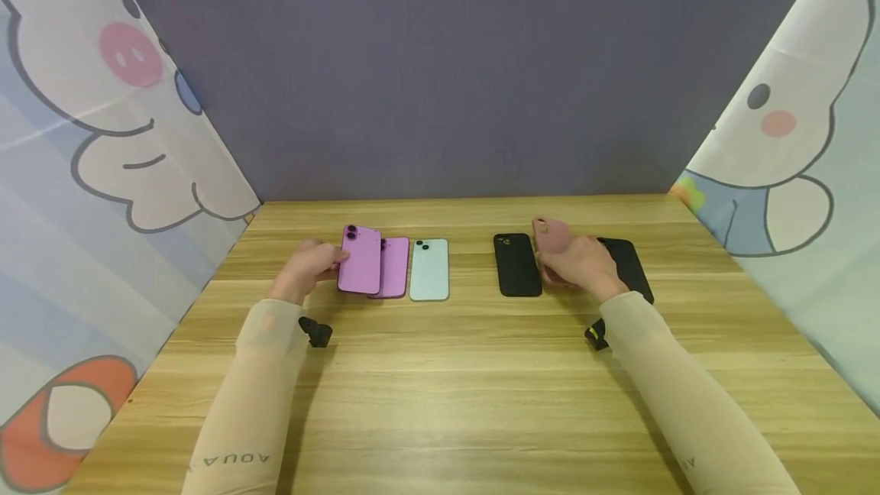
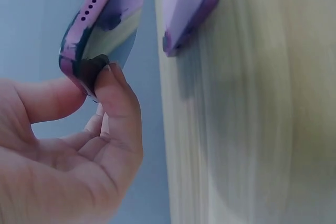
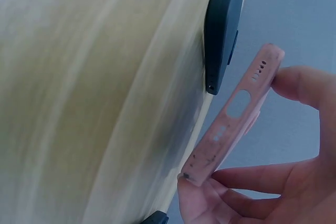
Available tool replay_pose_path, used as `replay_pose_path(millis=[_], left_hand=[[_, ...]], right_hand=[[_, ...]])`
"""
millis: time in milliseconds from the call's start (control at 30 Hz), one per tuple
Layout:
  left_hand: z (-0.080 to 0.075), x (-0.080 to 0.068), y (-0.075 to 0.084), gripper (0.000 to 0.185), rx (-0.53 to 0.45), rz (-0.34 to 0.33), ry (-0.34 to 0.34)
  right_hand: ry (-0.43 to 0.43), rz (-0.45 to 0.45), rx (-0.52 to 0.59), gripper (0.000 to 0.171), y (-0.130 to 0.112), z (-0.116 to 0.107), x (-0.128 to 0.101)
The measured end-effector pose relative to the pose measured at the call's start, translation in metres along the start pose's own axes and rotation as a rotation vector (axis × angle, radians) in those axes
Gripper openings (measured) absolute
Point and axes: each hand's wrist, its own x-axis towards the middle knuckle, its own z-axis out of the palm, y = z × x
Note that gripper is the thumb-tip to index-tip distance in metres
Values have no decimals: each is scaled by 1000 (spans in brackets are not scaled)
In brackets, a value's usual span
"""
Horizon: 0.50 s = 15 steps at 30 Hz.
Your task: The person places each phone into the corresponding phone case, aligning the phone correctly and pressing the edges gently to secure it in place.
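Observation:
My left hand [image 1: 312,264] pinches the side of a purple phone [image 1: 360,262], lifted off the table and partly overlapping a second purple phone [image 1: 394,270]. In the left wrist view, thumb and fingers grip the held phone [image 2: 84,40] near a lower corner. My right hand [image 1: 580,260] holds a pink phone case [image 1: 552,234] by its edges. The right wrist view shows that case [image 3: 233,114] tilted above the wood, its cutouts facing the camera. Left of it lies a black phone case [image 1: 517,266]; another black case [image 1: 629,270] lies right, partly hidden by the hand.
A pale mint phone [image 1: 429,270] lies between the second purple phone and the left black case. The wooden table [image 1: 440,388] meets a grey panel [image 1: 440,75] at the back. Printed cartoon cloths [image 1: 62,197] hang at both sides.

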Motion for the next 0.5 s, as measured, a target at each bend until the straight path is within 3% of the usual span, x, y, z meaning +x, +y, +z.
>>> replay_pose_path(millis=[267,500], left_hand=[[8,-1,8,11,-32,20,0],[18,-3,12,28,-22,18,18]], right_hand=[[-3,-21,20,58,0,0,-2],[-18,-41,50,56,-3,3,-4]])
